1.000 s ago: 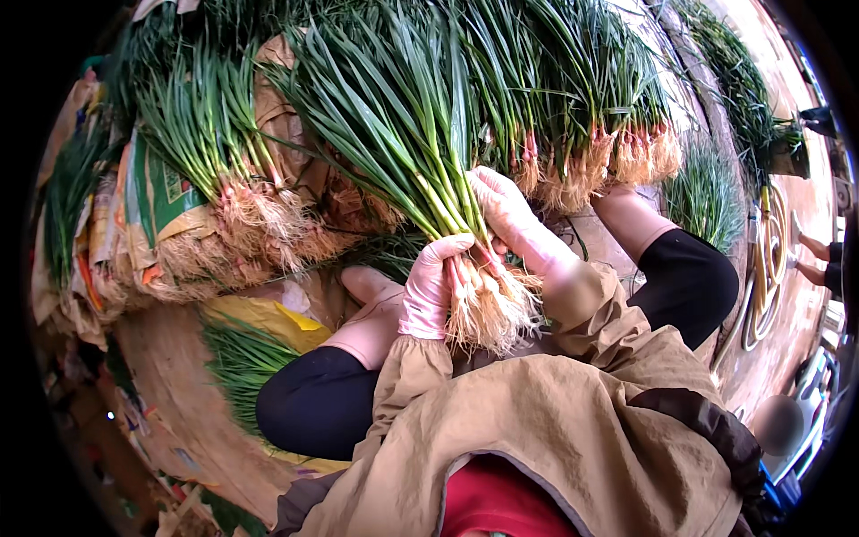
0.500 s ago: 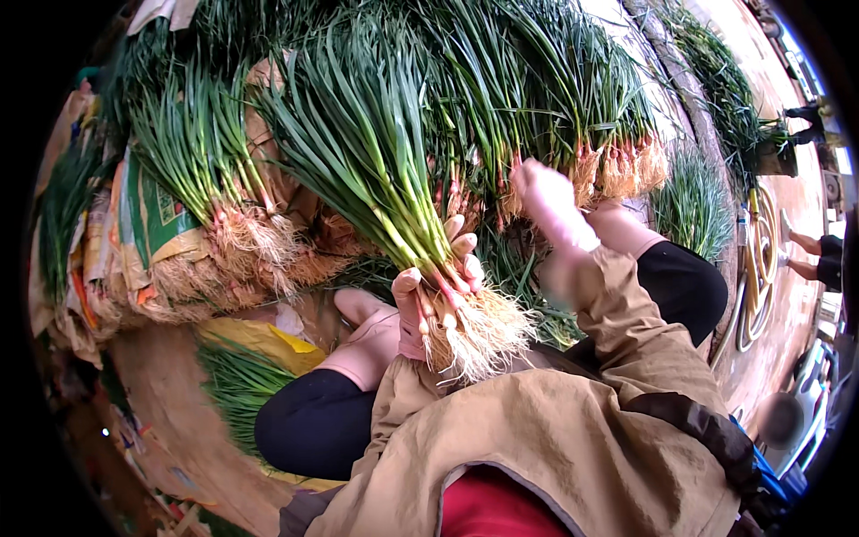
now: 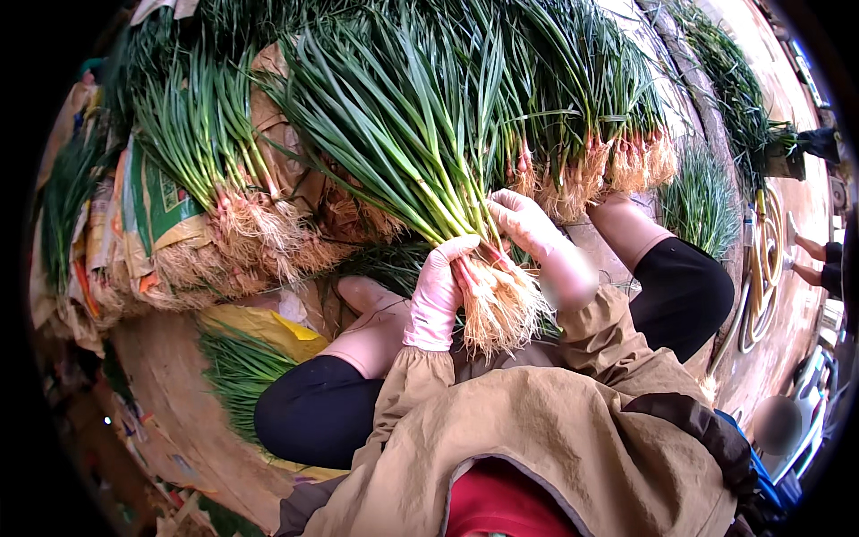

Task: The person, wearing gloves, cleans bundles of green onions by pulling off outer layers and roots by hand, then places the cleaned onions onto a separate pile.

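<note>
A thick bunch of green garlic (image 3: 438,192) is held over my lap, with long green leaves fanning away from me and pale roots (image 3: 503,309) hanging toward me. My left hand (image 3: 437,291), in a light glove, is closed round the lower stems from the left. From the right, my right hand (image 3: 528,224) grips the same stems just above the roots, its fingers closed against them. Some fingers of both hands are hidden behind the bunch. Beyond my right hand lie more garlic plants (image 3: 626,116), their roots toward me.
To the left, garlic bunches (image 3: 242,215) are piled on sacking. A yellow sack (image 3: 268,333) with green leaves lies beside my left knee. A looser green pile (image 3: 698,201) is past my right knee. Farther right are a coiled hose (image 3: 762,268) and another person's legs (image 3: 812,259).
My right hand has come back from the far pile and joined my left hand on the bunch. My left hand has turned, its back now upward, and the roots have shifted slightly right.
</note>
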Tool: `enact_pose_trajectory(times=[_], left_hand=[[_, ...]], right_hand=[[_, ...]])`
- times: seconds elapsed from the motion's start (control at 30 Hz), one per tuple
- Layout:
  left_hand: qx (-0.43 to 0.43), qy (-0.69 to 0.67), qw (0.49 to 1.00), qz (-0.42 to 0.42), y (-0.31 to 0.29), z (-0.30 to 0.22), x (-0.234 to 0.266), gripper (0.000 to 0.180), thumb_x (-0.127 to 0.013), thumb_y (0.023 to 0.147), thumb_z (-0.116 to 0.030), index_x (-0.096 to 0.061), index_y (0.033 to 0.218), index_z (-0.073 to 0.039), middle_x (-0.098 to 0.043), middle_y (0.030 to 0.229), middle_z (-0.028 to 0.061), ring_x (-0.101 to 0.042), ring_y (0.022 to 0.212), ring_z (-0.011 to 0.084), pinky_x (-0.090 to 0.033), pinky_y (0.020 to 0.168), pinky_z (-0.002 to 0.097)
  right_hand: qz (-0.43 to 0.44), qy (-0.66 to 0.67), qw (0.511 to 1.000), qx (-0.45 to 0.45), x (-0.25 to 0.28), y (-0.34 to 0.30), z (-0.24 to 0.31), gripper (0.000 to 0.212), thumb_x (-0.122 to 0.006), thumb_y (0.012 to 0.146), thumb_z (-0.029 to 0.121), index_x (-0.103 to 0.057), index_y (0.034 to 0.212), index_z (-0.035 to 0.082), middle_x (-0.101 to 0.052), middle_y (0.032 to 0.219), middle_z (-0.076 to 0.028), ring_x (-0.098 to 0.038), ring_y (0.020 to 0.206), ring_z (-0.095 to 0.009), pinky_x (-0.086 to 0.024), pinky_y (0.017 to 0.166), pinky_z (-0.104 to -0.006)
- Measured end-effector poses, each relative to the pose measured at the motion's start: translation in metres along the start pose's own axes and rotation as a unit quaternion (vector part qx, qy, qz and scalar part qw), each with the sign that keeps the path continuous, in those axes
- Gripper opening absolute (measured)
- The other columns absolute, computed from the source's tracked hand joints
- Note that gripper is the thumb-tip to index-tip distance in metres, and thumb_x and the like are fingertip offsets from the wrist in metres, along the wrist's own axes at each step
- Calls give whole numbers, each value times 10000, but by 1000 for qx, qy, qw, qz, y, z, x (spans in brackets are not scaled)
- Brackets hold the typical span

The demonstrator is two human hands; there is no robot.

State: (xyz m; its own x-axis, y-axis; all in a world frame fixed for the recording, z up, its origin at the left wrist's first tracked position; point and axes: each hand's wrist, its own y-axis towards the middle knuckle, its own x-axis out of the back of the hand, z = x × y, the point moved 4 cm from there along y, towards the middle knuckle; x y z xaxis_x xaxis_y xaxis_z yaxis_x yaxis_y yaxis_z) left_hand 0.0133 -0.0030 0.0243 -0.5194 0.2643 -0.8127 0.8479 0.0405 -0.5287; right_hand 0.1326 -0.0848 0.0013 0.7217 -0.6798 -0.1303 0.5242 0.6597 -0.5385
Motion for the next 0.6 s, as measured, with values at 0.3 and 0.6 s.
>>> enact_pose_trajectory(times=[0.3, 0.6], left_hand=[[-80, -46, 985, 144, -13, -1, -13, 492, -602, 734, -315, -561, 1040, 68, -601, 856, 184, -574, 735, 277, -450, 818, 449], [-59, -193, 940, 275, -9, 7, 1, 595, -606, 765, -333, -506, 1202, 59, -587, 1133, 200, -589, 886, 315, -443, 890, 486]], right_hand=[[-211, -450, 855, 145, 29, 28, 14, 156, -523, 949, 171, -609, 929, 43, -578, 703, 12, -502, 578, -123, -435, 570, -275], [232, 421, 874, -68, -29, 25, 43, 383, -544, 957, 337, -551, 1139, 1, -398, 646, 78, -362, 495, -29, -298, 443, -193]])
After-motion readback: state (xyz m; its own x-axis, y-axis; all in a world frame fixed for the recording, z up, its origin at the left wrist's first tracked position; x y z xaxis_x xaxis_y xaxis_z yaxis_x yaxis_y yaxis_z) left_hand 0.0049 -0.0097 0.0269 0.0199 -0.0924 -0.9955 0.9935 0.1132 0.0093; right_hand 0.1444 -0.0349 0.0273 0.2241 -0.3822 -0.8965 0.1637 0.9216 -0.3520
